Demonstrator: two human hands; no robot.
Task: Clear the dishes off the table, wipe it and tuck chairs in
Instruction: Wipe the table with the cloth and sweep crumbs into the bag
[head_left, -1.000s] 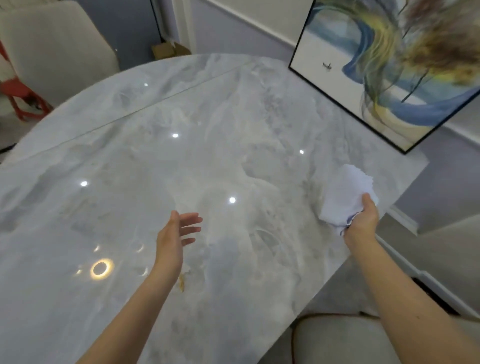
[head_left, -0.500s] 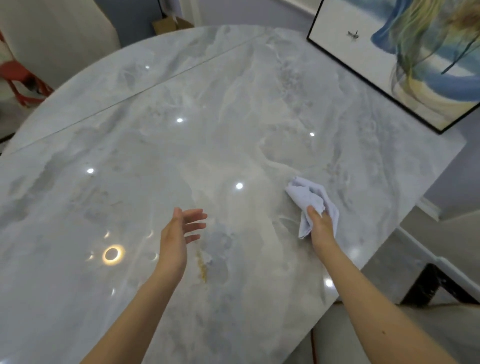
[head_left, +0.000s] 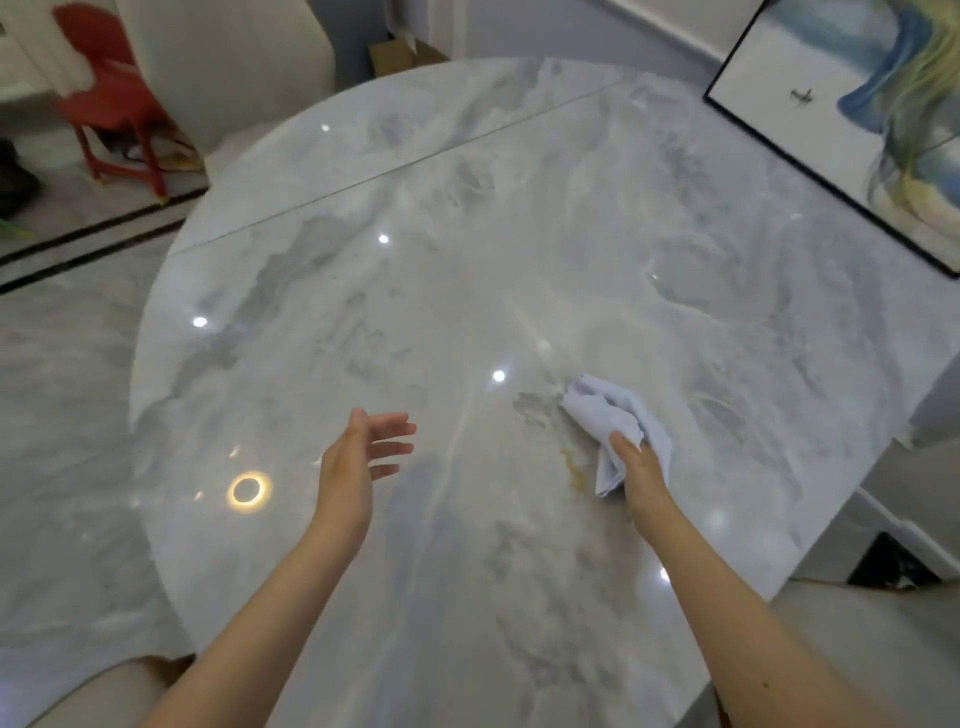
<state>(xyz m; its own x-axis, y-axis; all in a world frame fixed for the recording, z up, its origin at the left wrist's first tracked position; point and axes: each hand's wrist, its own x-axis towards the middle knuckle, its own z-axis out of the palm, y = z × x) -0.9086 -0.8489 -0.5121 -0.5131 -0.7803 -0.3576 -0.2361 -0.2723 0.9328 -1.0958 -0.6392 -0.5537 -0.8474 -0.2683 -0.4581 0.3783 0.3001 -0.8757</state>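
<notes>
Right hand (head_left: 640, 470) grips a crumpled white cloth (head_left: 613, 415), fingers curled round it, bunched cloth pressed onto the marble table (head_left: 467, 218). Cloth sits right of the surface's middle, nearer the right edge than the left; most of it sticks out ahead of the hand, toward the far edge, and a fold hangs by the thumb side. Just left of the cloth, a yellowish smear (head_left: 571, 467) on the surface, close to the hand.

Left hand (head_left: 353, 467) is wide, fingers spread and relaxed, palm turned toward the right; it holds nothing. Whether it touches the surface: cannot tell. It sits left of the middle, well apart from the cloth.

Glossy top shows ceiling-light reflections, incl. a ring-shaped one (head_left: 247, 489) toward the left edge. A seam line crosses the far part of the top.

Framed painting (head_left: 857, 104) at the far right corner. Red chair (head_left: 111, 98) and a pale upholstered chair (head_left: 234, 57) beyond the far left edge. Cardboard box (head_left: 397, 54) beyond the far edge
</notes>
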